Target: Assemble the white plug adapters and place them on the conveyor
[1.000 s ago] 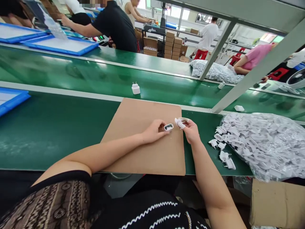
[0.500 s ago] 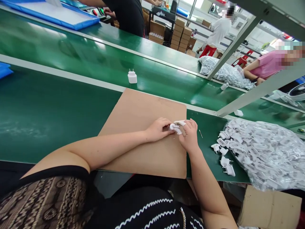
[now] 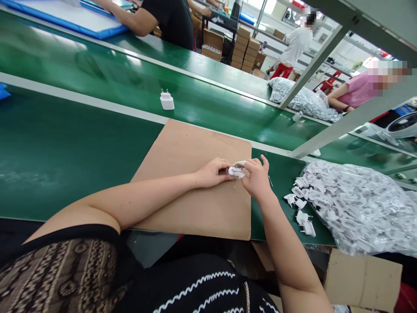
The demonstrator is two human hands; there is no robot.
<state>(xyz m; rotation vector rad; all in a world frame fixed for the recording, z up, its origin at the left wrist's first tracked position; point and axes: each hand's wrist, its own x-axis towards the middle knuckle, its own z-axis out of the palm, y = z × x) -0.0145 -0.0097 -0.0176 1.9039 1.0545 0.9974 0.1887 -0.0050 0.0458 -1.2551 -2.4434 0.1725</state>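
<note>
Over the right part of a brown cardboard sheet [image 3: 192, 152], both my hands meet on a small white charger housing [image 3: 235, 171]. My left hand [image 3: 213, 172] is closed on its left end. My right hand [image 3: 257, 178] pinches the white plug cap against its right end, fingers curled. The two white parts are pressed together between my fingertips. A finished white charger [image 3: 167, 101] stands with its prongs up on the far green belt.
A clear bag heaped with white plug parts [image 3: 355, 204] lies at my right, several loose ones [image 3: 301, 208] spilled beside it. A thin pin [image 3: 270, 181] lies on the green bench. Grey frame struts [image 3: 342, 119] cross above. Other people work across the belt. A cardboard box [image 3: 361, 276] sits below right.
My hands came together: the housing and plug cap, held apart a second ago, are now pressed into each other. The charger on the belt has drifted left.
</note>
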